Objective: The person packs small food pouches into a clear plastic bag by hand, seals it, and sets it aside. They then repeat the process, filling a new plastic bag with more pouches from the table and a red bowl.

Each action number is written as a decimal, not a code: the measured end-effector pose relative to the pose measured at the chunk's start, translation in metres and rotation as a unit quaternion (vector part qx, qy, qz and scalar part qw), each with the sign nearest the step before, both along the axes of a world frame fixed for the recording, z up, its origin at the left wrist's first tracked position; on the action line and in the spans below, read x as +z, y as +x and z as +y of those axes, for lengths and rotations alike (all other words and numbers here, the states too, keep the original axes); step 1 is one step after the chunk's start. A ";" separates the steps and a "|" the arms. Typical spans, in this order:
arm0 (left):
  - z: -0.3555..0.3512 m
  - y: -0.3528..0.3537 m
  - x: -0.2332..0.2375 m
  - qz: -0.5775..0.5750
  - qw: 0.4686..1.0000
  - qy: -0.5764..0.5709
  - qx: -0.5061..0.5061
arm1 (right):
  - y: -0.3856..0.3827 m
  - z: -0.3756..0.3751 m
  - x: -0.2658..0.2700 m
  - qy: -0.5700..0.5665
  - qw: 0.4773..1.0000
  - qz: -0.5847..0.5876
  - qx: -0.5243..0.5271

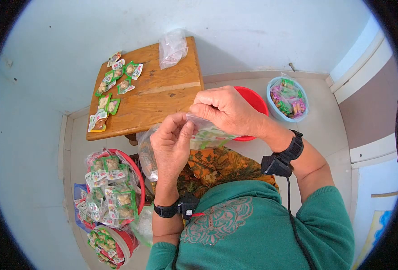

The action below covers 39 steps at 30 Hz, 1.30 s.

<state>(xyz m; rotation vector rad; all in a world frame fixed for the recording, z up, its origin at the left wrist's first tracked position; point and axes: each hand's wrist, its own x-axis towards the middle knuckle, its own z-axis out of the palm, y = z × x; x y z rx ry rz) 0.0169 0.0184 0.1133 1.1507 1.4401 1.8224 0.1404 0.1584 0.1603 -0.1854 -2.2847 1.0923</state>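
Wooden table (163, 99) upper left, my left hand (172, 146) and right hand (228, 110) both pinch the top of this snack bag (210, 136); one slip probably spills it.

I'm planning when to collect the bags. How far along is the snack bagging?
Done: filled bags sit piled in the red basin. In hand: the left hand and right hand pinch the top of a clear bag holding green packets. Left: loose packets lie on the wooden table with an empty bag.
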 end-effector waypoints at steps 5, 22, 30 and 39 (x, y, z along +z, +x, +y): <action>0.000 0.002 0.002 0.010 1.000 0.018 0.004 | 0.002 0.001 0.006 0.020 0.999 -0.039 -0.005; -0.010 -0.002 0.006 -0.054 0.992 0.038 0.104 | 0.045 0.015 0.013 0.064 0.992 -0.111 -0.018; -0.013 -0.014 0.006 -0.144 0.982 0.076 0.095 | 0.063 0.033 -0.018 -0.094 0.992 -0.059 -0.057; -0.026 -0.019 0.011 -0.140 0.981 0.079 0.105 | 0.052 0.013 -0.045 -0.353 0.930 0.090 -0.058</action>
